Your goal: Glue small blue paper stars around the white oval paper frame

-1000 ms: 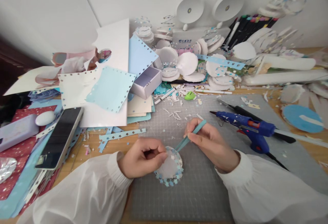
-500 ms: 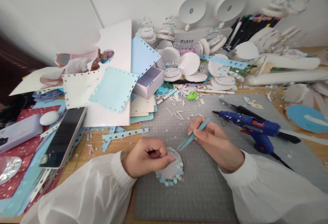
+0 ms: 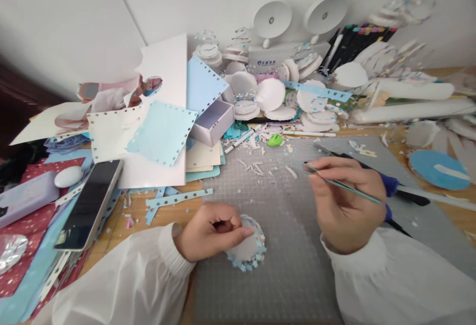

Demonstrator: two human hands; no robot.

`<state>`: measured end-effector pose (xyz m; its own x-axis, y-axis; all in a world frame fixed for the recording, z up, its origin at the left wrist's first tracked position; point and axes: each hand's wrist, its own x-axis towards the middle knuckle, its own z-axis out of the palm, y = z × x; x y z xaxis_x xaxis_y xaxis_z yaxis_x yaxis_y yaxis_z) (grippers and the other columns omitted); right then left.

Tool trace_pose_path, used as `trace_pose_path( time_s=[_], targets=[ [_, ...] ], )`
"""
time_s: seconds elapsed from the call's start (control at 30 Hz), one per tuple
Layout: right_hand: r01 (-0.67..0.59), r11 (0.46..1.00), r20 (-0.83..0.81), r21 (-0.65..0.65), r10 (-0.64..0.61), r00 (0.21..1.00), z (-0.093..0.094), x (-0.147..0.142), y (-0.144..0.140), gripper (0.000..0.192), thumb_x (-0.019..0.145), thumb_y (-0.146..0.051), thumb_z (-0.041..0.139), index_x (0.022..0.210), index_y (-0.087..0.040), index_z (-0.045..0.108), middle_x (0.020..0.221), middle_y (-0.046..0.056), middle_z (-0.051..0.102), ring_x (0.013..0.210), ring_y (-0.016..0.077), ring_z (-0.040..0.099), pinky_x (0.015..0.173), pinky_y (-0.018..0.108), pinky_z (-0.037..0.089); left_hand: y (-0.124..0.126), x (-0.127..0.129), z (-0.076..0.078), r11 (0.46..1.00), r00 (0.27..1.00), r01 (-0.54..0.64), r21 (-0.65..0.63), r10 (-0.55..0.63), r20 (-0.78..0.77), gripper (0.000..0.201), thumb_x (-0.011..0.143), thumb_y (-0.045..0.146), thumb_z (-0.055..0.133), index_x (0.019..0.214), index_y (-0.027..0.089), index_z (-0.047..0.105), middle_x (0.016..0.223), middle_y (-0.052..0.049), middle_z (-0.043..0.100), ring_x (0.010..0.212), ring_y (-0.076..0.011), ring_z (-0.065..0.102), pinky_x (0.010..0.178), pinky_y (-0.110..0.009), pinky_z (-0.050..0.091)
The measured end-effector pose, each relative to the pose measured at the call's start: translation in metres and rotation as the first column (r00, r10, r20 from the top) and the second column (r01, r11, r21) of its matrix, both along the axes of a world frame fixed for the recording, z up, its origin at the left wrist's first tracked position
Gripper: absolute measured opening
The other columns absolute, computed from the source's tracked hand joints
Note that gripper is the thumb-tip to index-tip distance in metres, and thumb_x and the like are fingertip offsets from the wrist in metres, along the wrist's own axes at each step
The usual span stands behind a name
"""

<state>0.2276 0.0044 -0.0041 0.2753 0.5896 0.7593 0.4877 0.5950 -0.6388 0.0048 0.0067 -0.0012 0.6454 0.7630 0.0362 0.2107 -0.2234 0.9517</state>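
Observation:
My left hand (image 3: 213, 230) is closed, thumb against the curled fingers, at a round white paper disc (image 3: 243, 251) edged with small pale blue and white stars. The disc is close to the grey cutting mat (image 3: 290, 275); the fingers partly cover it, so the exact grip is hidden. My right hand (image 3: 345, 201) is raised over the right part of the mat, fingers wrapped round teal tweezers (image 3: 347, 190) pointing left. Behind that hand, a blue glue gun (image 3: 389, 186) is mostly hidden.
Paper scraps (image 3: 255, 167) and a green piece (image 3: 275, 139) lie on the mat's far part. White discs (image 3: 270, 94) crowd the back beside a small drawer box (image 3: 212, 122). A phone (image 3: 89, 206) lies left, a blue disc (image 3: 439, 170) right.
My right hand has moved right and away from the disc, turning the tweezers nearly level, and now covers much of the glue gun. My left hand stays at the disc.

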Motion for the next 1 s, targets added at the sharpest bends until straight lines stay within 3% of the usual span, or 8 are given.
trace_pose_path(
  time_s=[0.17,0.43,0.57,0.73,1.0],
  targets=[
    [0.133,0.991,-0.015,0.031,-0.133,0.991,0.002,0.004,0.004,0.017,0.073,-0.01,0.064,0.085,-0.021,0.059,0.093,0.006,0.064,0.087,0.0227,0.062,0.075,0.045,0.054,0.0,-0.001,-0.001,1.0,0.999,0.027,0.008,-0.027,-0.027,0.033,0.08,0.026,0.058,0.053,0.014,0.044,0.048,0.007,0.03,0.044,-0.0047,0.025,0.041,-0.018,0.021],
    [0.12,0.993,-0.037,-0.014,-0.121,0.992,0.0,0.003,0.005,0.015,0.076,-0.011,0.062,0.087,-0.021,0.058,0.097,0.006,0.064,0.093,0.0226,0.063,0.081,0.046,0.054,0.0,-0.001,0.0,0.999,0.999,0.029,0.039,-0.028,-0.028,0.029,0.08,0.024,0.058,0.054,0.013,0.049,0.048,0.006,0.032,0.044,-0.0052,0.027,0.041,-0.018,0.024],
    [0.182,0.983,0.157,-0.013,-0.178,0.971,-0.005,0.006,0.007,0.019,0.074,-0.007,0.065,0.087,-0.021,0.061,0.089,0.004,0.068,0.084,0.02,0.066,0.079,0.039,0.054,-0.001,-0.001,-0.001,0.999,0.999,0.028,0.026,-0.027,-0.028,0.029,0.08,0.024,0.058,0.055,0.012,0.051,0.049,0.006,0.033,0.044,-0.0052,0.027,0.041,-0.018,0.023],
    [0.247,0.969,0.478,0.006,-0.22,0.85,-0.013,0.015,0.014,0.018,0.076,-0.006,0.064,0.087,-0.02,0.062,0.085,0.005,0.071,0.079,0.0186,0.067,0.077,0.033,0.054,-0.001,-0.002,0.0,0.999,0.999,0.03,0.012,-0.03,-0.025,0.03,0.082,0.026,0.055,0.057,0.01,0.056,0.049,0.003,0.04,0.044,-0.0056,0.029,0.041,-0.018,0.024],
    [0.331,0.941,0.62,-0.074,-0.217,0.754,-0.018,0.019,0.019,0.007,0.083,-0.014,0.058,0.079,-0.019,0.057,0.08,0.006,0.071,0.073,0.0194,0.068,0.066,0.03,0.052,-0.003,-0.005,0.001,1.0,1.0,-0.019,0.006,0.019,0.003,0.034,0.087,0.028,0.05,0.082,0.004,0.073,0.066,-0.013,0.069,0.054,-0.013,0.055,0.049,-0.021,0.039]
  ],
)
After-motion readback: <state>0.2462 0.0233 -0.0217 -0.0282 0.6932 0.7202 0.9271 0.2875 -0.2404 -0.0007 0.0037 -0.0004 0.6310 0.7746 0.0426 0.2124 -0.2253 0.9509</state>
